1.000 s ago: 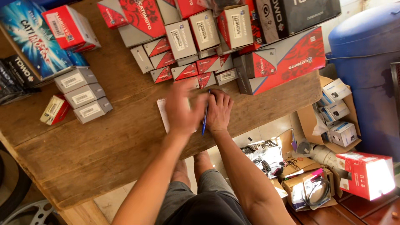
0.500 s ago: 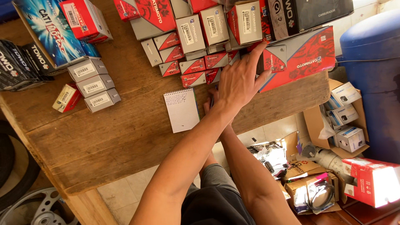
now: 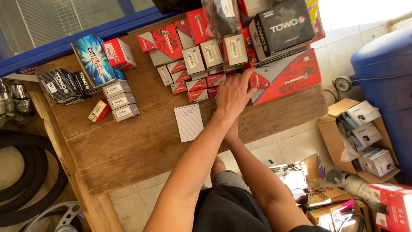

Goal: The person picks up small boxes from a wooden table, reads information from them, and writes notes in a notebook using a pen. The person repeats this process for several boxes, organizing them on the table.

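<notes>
My left hand [image 3: 234, 92] reaches across the wooden table [image 3: 141, 150], fingers spread, its fingertips resting on a small red box [image 3: 258, 80] at the edge of a large red and grey box [image 3: 292, 75]. My right hand [image 3: 232, 132] lies near the table's front edge, mostly hidden under my left forearm; I cannot see what it holds. A small spiral notepad [image 3: 189, 122] lies on the wood to the left of both hands. Rows of small red and grey boxes [image 3: 197, 83] sit just left of my left hand.
A black box [image 3: 281, 23] tops stacked cartons at the back. A blue box [image 3: 92, 60] and three grey boxes [image 3: 119, 101] stand at the table's left. To the right are a blue barrel [image 3: 386, 68] and an open carton [image 3: 365, 137] of white boxes. Tyres [image 3: 25, 172] lie on the floor at left.
My left hand left the notepad and reached up and right to the red boxes. The blue pen seen in my right hand one second ago is no longer visible.
</notes>
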